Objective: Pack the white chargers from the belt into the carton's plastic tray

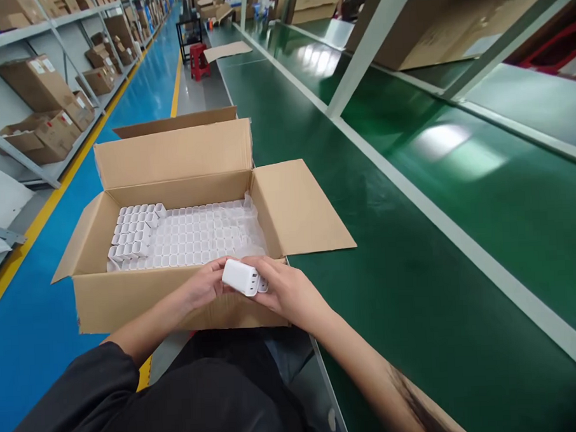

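Just above the near edge of an open cardboard box (pixel 171 154), my two hands hold small white chargers. One white charger (pixel 240 277) shows its end with port slots; part of a second one (pixel 262 284) shows beside it. My left hand (pixel 205 286) has its fingers closed on the first charger's left side. My right hand (pixel 286 289) wraps round the chargers from the right. Inside the box stand rows of white units (pixel 188 236), with a raised layer (pixel 133 232) at the left and clear plastic wrap (pixel 250 227) at the right.
A green work surface (pixel 391 288) with pale metal rails lies to the right. One box flap rests over its edge. Shelves (pixel 51 166) with cartons stand at the left beyond a blue floor (pixel 101 199). A red stool (pixel 198 61) stands farther off.
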Demonstrator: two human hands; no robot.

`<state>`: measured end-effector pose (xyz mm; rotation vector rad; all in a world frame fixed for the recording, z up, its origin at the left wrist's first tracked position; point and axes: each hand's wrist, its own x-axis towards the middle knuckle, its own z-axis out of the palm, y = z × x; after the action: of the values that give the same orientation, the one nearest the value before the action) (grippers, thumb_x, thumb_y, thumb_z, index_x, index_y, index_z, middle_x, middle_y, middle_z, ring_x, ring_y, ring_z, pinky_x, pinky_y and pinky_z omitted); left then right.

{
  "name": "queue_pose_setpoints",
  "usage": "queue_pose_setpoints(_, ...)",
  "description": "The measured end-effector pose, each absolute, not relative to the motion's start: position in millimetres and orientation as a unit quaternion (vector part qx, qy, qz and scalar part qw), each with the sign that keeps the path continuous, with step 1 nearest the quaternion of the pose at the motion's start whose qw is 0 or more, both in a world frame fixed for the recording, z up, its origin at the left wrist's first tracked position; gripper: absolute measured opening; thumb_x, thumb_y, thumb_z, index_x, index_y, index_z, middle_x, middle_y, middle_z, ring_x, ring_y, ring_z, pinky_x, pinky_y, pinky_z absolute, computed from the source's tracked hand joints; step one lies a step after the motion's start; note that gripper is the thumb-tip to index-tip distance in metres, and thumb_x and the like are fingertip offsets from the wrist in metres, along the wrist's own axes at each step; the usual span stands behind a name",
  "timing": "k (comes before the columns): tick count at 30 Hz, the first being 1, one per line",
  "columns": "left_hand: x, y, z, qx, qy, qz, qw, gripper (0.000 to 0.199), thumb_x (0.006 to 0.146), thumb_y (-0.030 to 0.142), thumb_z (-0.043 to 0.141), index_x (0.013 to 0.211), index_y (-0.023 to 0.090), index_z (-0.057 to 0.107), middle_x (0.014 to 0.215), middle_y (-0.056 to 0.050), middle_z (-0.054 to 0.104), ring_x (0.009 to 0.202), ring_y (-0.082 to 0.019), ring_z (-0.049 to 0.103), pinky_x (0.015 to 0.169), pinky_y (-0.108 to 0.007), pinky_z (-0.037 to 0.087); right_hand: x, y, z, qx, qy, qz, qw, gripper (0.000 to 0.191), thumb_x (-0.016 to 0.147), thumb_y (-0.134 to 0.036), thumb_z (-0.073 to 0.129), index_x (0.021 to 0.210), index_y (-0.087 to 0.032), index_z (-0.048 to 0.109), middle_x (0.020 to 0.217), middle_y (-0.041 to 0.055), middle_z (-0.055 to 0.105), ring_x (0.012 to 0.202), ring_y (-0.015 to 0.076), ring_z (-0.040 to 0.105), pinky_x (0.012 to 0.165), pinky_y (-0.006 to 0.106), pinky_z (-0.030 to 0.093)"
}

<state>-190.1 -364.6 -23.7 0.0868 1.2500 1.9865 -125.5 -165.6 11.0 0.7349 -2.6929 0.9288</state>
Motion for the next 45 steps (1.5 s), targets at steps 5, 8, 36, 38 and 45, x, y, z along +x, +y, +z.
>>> queue_pose_setpoints(5,-211.1,-380.7,0.7,0.211,0.708,0.653,0.167,0.034,0.087,0.034,0.068,0.115,0.02,0.055,0.134,-0.011,0.055,0.122,-0.024,0.056,0.102,-0.043,0.049,-139.5,-154.3,5.6,0.16,-0.928,0.331,0.066,0.033,0.093,-0.036,0.059,0.123,-0.024,0.051,0.117,0.0092,0.066,0.092,0.0266,0.068,0.07,0.038,0.055)
queue_pose_setpoints(8,-216.8,-379.4,11.7,0.47,0.771,0.428,0.037,0.064,0.087,0.024,0.065,0.144,0.024,0.039,0.153,-0.015,0.038,0.144,-0.03,0.036,0.119,-0.053,0.031,-150.0,-159.6,0.0,0.145,-0.939,0.308,0.047,0.034,0.092,-0.038,0.059,0.121,-0.022,0.054,0.111,0.0108,0.066,0.087,0.0278,0.068,0.069,0.039,0.055)
queue_pose_setpoints(36,-442.3,-446.1,-75.1,0.266,0.949,0.167,0.012,0.049,0.079,0.034,0.073,0.123,0.018,0.061,0.127,-0.013,0.062,0.123,-0.033,0.049,0.107,-0.044,0.033,-141.1,-108.5,-44.6,0.018,-0.819,0.569,0.071,0.052,0.092,-0.047,0.058,0.134,-0.018,0.047,0.126,0.0168,0.057,0.09,0.021,0.069,0.085,0.04,0.06)
queue_pose_setpoints(38,-456.4,-457.1,-92.4,0.234,0.961,0.145,0.003,0.05,0.081,0.036,0.068,0.125,0.016,0.057,0.128,-0.016,0.06,0.122,-0.034,0.049,0.105,-0.046,0.036,-133.6,-103.1,-53.1,0.014,-0.788,0.609,0.095,0.047,0.094,-0.046,0.057,0.131,-0.019,0.05,0.122,0.0151,0.061,0.098,0.0214,0.068,0.091,0.039,0.059)
queue_pose_setpoints(45,-476.8,-487.4,-125.3,0.234,0.967,0.091,0.036,0.058,0.08,0.042,0.065,0.129,0.016,0.05,0.128,-0.012,0.06,0.118,-0.029,0.053,0.099,-0.037,0.043,-126.0,-102.8,-53.8,0.081,-0.823,0.549,0.119,0.028,0.099,-0.033,0.054,0.125,-0.023,0.06,0.116,0.0085,0.064,0.106,0.019,0.065,0.095,0.036,0.056)
